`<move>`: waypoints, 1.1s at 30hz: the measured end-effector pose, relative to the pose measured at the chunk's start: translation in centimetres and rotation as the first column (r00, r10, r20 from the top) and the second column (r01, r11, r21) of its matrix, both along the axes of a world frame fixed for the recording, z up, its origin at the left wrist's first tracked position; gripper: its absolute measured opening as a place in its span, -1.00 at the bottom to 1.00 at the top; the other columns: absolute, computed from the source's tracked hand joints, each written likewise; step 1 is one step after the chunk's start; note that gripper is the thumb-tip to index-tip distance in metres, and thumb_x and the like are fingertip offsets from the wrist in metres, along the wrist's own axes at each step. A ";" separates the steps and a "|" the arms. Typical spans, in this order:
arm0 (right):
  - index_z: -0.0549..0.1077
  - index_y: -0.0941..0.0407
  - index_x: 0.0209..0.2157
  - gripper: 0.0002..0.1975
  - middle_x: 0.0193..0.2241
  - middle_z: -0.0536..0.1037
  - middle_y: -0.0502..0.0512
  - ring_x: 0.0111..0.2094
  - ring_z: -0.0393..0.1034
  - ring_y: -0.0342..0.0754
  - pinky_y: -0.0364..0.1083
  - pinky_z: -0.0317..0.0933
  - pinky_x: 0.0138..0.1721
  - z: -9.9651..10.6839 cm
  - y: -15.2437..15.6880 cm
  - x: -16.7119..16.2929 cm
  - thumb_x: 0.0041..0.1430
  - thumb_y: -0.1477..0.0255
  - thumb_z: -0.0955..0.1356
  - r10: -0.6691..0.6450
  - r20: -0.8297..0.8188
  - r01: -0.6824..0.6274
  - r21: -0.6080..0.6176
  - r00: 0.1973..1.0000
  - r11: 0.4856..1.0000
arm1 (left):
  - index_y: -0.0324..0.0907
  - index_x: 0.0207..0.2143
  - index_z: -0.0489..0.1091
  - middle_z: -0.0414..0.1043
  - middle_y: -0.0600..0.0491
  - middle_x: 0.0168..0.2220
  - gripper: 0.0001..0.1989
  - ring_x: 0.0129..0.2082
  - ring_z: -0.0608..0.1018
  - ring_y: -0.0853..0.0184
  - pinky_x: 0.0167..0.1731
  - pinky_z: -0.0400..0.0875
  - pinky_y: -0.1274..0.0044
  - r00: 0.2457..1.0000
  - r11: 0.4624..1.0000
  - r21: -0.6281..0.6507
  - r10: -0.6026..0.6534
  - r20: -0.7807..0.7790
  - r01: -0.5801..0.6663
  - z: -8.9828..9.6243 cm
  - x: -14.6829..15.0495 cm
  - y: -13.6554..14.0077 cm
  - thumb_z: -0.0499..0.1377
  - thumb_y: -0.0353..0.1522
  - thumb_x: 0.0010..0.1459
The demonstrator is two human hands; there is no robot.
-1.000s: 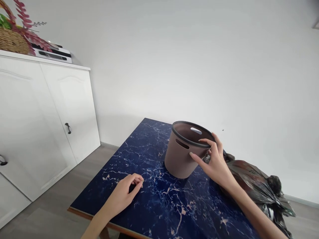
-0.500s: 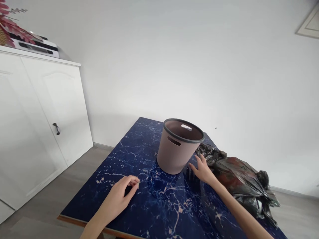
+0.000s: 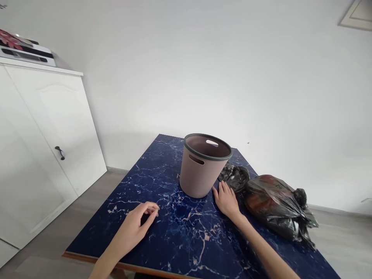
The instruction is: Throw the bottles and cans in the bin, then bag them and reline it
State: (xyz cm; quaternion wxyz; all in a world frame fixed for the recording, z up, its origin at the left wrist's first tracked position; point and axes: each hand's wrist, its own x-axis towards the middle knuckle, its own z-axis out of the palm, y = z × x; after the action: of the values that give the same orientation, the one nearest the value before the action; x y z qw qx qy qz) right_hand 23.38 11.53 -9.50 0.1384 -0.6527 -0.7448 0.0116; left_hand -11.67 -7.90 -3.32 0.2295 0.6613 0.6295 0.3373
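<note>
A mauve plastic waste bin with a dark grey rim and two oval handle slots stands upright on the table. My left hand rests on the tabletop to the bin's front left, apart from it. Its fingers are curled and the thumb meets the fingertips, with nothing visible held. Just right of the bin, my right hand lies flat with fingers stretched out. Its fingertips are at the edge of a crumpled black plastic bag. Right of that hand lies a filled, knotted black plastic bag with reddish contents showing through.
The table has a dark blue marbled top and a brown wooden edge. White wall rises behind it. A white cabinet stands at the left, bearing a white-and-black device and pink leaves.
My right hand has settled flat by the crumpled bag, closer to it. My left hand keeps its curled shape. The whole view has shifted slightly, so things appear further left.
</note>
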 end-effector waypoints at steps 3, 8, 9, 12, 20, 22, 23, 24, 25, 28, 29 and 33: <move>0.32 0.34 0.40 -0.34 0.46 0.23 0.41 0.50 0.09 0.23 0.22 -0.08 0.49 -0.4 -5.1 0.4 0.50 0.22 0.10 0.081 0.035 -0.082 0.036 0.996 0.996 | 0.04 0.01 0.53 0.65 0.02 -0.02 -0.61 0.00 0.66 0.14 0.08 0.53 0.37 1.000 1.000 0.007 0.000 -0.007 0.000 0.0 -0.1 0.0 0.07 0.03 0.45; 0.43 0.15 0.34 -0.38 0.38 0.39 0.35 0.37 0.33 0.31 0.32 0.25 0.34 -0.7 -13.7 1.5 0.50 0.09 0.17 0.218 0.032 -0.220 0.231 0.975 0.948 | 0.03 0.03 0.53 0.66 0.02 -0.03 -0.60 -0.01 0.68 0.15 0.05 0.56 0.40 1.000 0.999 0.033 0.010 -0.012 -0.010 -0.1 0.0 -0.3 0.08 0.03 0.45; 0.46 0.10 0.32 -0.41 0.36 0.42 0.32 0.33 0.39 0.32 0.32 0.33 0.28 -0.3 -14.8 1.8 0.48 0.07 0.20 0.259 0.013 -0.254 0.245 0.966 0.936 | 0.03 0.03 0.54 0.66 0.00 -0.02 -0.60 -0.01 0.68 0.14 0.05 0.56 0.38 1.000 0.999 0.035 0.010 -0.015 -0.010 -0.1 0.0 -0.3 0.08 0.03 0.45; 0.53 -0.03 0.22 -0.56 0.18 0.61 0.19 0.13 0.58 0.24 0.22 0.48 0.13 2.4 -15.7 3.2 0.49 0.14 0.23 0.338 -0.120 -0.314 0.180 0.934 0.932 | 0.02 0.02 0.55 0.66 -0.02 -0.02 -0.58 -0.01 0.68 0.11 0.07 0.56 0.34 1.000 0.999 0.031 0.009 -0.021 -0.009 -0.1 0.0 -0.2 0.07 0.05 0.44; 0.25 0.07 0.37 -0.44 0.38 0.36 0.31 -0.41 0.57 -0.05 0.08 0.51 -0.16 5.7 -5.9 5.7 0.38 0.30 0.25 0.198 -0.297 -0.159 0.151 0.934 0.976 | 0.01 0.00 0.54 0.66 -0.02 -0.05 -0.58 -0.04 0.67 0.11 0.02 0.58 0.37 1.000 1.000 0.022 0.008 -0.030 -0.007 0.2 0.2 0.2 0.07 0.05 0.44; 0.23 0.07 0.36 -0.39 0.26 0.49 0.26 -0.43 0.54 -0.06 0.05 0.48 -0.22 5.1 -4.3 5.3 0.30 0.36 0.29 0.206 -0.271 -0.174 0.137 0.940 0.975 | 0.00 0.00 0.54 0.66 -0.01 -0.05 -0.58 -0.04 0.67 0.12 0.02 0.57 0.37 0.999 1.000 0.014 0.013 -0.037 -0.012 0.2 0.3 0.2 0.08 0.04 0.44; 0.28 0.07 0.31 -0.42 0.14 0.58 0.20 -0.42 0.54 -0.04 0.02 0.45 -0.27 5.0 -4.0 5.1 0.26 0.39 0.30 0.208 -0.259 -0.178 0.135 0.943 0.975 | 0.01 0.00 0.54 0.66 -0.01 -0.05 -0.58 -0.04 0.67 0.13 0.02 0.56 0.38 0.999 1.000 0.010 0.015 -0.039 -0.015 0.2 0.2 0.2 0.08 0.04 0.44; 0.34 0.05 0.24 -0.48 0.01 0.63 0.14 -0.40 0.53 -0.02 0.00 0.40 -0.33 4.9 -4.0 4.9 0.24 0.41 0.31 0.206 -0.249 -0.176 0.138 0.946 0.975 | 0.01 0.00 0.54 0.66 0.00 -0.06 -0.59 -0.04 0.67 0.13 0.02 0.56 0.38 0.999 1.000 0.007 0.018 -0.040 -0.018 0.2 0.2 0.2 0.08 0.04 0.43; 0.39 0.04 0.16 -0.56 -0.09 0.63 0.10 -0.38 0.53 0.00 -0.02 0.36 -0.37 5.0 -4.4 4.9 0.24 0.42 0.30 0.203 -0.238 -0.171 0.146 0.950 0.974 | 0.01 0.00 0.54 0.66 0.01 -0.06 -0.59 -0.04 0.67 0.14 0.03 0.55 0.38 0.999 1.000 0.004 0.021 -0.041 -0.021 0.2 0.2 0.2 0.08 0.04 0.43; 0.43 0.02 -0.04 -0.79 -0.19 0.59 0.09 -0.26 0.52 0.07 0.00 0.32 -0.30 6.0 -7.3 5.1 0.32 0.42 0.27 0.194 -0.207 -0.148 0.220 0.959 0.964 | 0.02 0.00 0.53 0.66 0.03 -0.06 -0.61 -0.04 0.66 0.15 0.03 0.53 0.40 0.999 1.000 0.000 0.023 -0.046 -0.023 0.2 0.0 0.1 0.10 0.04 0.43; 0.42 0.02 -0.09 -0.85 -0.19 0.57 0.10 -0.21 0.51 0.09 0.02 0.32 -0.24 6.4 -8.7 5.2 0.35 0.42 0.27 0.205 -0.197 -0.148 0.271 0.959 0.951 | 0.02 0.00 0.52 0.65 0.03 -0.06 -0.62 -0.04 0.66 0.15 0.02 0.53 0.40 0.999 1.000 0.001 0.023 -0.048 -0.023 0.2 0.1 0.0 0.10 0.03 0.43; 0.37 0.00 -0.20 -0.91 -0.29 0.55 0.08 -0.24 0.45 0.08 0.05 0.29 -0.17 7.7 -15.4 5.0 0.40 0.50 0.31 0.383 -0.109 -0.271 0.536 0.917 0.800 | 0.02 -0.01 0.50 0.63 0.03 -0.08 -0.65 -0.07 0.65 0.16 -0.04 0.53 0.42 1.000 1.000 -0.005 -0.015 -0.015 0.015 0.4 2.5 -0.8 0.09 0.00 0.46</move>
State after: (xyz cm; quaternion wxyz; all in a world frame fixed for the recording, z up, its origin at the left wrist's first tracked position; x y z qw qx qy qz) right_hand 28.34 -3.91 -1.78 0.3805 -0.4482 -0.8036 -0.0924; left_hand -9.15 -8.73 -2.94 0.2288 0.6679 0.6272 0.3290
